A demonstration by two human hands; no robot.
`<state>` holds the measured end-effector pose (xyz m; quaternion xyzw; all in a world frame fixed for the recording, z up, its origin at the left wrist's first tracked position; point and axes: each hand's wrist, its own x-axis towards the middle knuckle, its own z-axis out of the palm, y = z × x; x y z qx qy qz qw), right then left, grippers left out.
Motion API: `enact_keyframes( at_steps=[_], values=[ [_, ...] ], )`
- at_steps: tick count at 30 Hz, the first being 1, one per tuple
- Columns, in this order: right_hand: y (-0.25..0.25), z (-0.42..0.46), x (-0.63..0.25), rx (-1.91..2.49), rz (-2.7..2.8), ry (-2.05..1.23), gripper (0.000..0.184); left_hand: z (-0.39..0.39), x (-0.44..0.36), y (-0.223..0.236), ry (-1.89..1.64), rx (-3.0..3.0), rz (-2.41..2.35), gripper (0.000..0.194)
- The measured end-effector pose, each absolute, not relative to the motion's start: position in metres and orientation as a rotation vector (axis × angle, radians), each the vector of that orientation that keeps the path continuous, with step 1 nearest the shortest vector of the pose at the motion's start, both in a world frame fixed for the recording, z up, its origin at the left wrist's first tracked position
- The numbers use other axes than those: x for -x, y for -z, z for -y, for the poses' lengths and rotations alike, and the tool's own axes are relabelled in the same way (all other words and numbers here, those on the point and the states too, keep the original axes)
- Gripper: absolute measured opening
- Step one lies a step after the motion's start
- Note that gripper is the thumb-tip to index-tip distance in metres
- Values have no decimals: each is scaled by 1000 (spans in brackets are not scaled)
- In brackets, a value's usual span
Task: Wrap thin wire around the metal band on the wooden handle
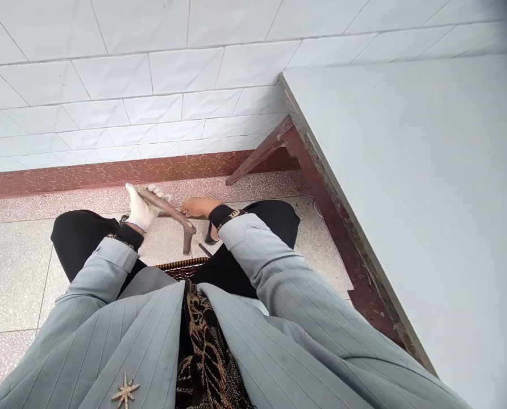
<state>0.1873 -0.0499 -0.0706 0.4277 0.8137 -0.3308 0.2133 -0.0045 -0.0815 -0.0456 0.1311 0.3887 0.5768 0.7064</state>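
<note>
My left hand (141, 211), in a white knitted glove, is closed around the upper end of a brown forked branch (165, 208). The branch slants down to the right between my knees, and its short fork points toward me. My bare right hand (199, 207) is beside the middle of the branch, its fingers curled together. What those fingers grip is hidden; a thin dark strip (165, 215) shows behind the branch at their level. Below my right wrist, part of a dark shoe (211, 234) is visible, with a short dark rod (204, 250) near it.
A table with a pale top (415, 187) and a reddish-brown frame stands at my right, one leg (260, 149) slanting toward the wall. White wall tiles (185, 62) rise ahead above a red-brown skirting band (108, 172). A woven wicker edge (181, 268) shows between my legs.
</note>
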Motion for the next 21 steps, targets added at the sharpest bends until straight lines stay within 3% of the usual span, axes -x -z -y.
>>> enact_keyframes(
  at_steps=[4,7,9,12,17,21],
  values=[
    [65,53,-188,-1310,-2168,1366,24,87,2,51,-1286,-282,-924,80],
    [58,62,-184,-1354,-1978,1960,49,89,1,56,-1341,-264,-958,78],
    [56,69,-179,-1321,-1858,2261,45,89,2,58,-1393,-250,-973,77],
    [55,75,-170,-1405,-1963,2281,19,91,3,55,-1416,-272,-979,77],
    [45,64,-170,-1409,-2146,2267,16,91,2,48,-1382,-370,-914,73],
    [26,56,-181,-1410,-2201,2402,7,82,9,54,-1339,-503,-1064,37]
  ],
)
